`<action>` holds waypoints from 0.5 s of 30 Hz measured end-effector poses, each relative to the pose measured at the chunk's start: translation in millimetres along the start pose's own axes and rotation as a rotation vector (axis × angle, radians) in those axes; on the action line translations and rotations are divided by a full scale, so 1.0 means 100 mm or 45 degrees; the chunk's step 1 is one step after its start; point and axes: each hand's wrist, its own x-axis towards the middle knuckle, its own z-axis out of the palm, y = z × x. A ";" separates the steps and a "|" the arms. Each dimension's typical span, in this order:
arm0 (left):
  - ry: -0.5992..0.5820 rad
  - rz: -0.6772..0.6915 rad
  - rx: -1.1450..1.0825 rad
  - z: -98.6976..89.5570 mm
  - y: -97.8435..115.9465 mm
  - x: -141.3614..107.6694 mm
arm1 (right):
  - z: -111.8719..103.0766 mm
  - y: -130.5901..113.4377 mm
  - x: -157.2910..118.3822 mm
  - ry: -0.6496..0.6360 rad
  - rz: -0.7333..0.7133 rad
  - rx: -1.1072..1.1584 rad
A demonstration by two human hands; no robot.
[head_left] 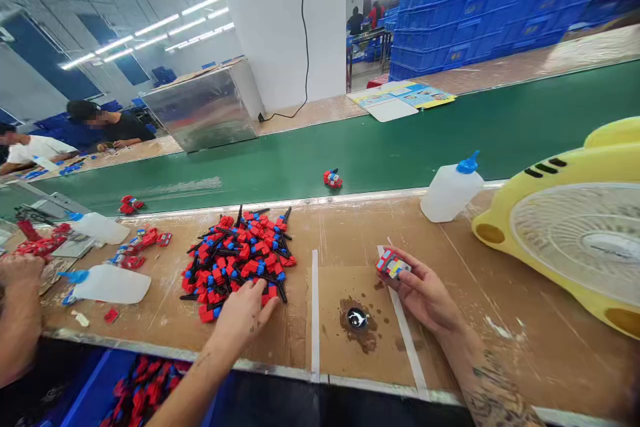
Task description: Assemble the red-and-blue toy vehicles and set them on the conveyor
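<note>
A: Which step do I have in hand from this remote seat?

B: Picking, I judge. The left hand (245, 313) meets the near right edge of the parts pile (235, 257); whether its fingers grip a part, I cannot tell. Well apart from it, the right hand (427, 295) pinches the block assembly (393, 263) between thumb and fingers, near the far end of the right tape strip (410, 347), beyond the small round cup (357, 318).

A: My next move?

B: It calls, I judge, for freeing one part from tangled neighbours.

A: Pose?

B: Left forearm extended forward, palm down; right forearm angled inward from lower right.
</note>
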 end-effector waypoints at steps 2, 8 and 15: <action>0.059 -0.057 -0.005 0.09 0.13 0.07 | 0.01 0.02 0.00 -0.001 -0.004 -0.033; 0.121 -0.060 -0.042 0.19 0.23 -0.03 | 0.07 0.06 -0.10 -0.040 -0.024 -0.033; -0.117 -0.089 -0.683 0.37 -0.15 -0.44 | 0.10 0.09 -0.37 -0.018 -0.052 0.169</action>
